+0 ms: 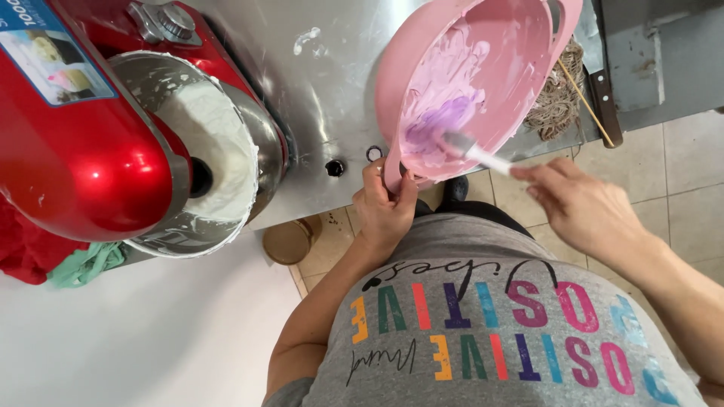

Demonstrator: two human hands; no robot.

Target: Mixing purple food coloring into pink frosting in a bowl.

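The bowl [483, 68] sits at one o'clock on the counter [332, 83], tilted toward the person. The left hand [386, 207] grips its near rim at six o'clock of the bowl; the right hand [584, 207] is at four o'clock of it, holding a spatula [475, 153] whose blade lies inside the bowl. The stand mixer [83, 128] stands at nine o'clock, its head over the mixer bowl [226, 151]. A skewer [584, 102] lies at three o'clock of the bowl.

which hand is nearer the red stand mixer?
Left. The left hand grips the pink bowl at its rim, just right of the red stand mixer. The right hand holds the spatula, farther right.
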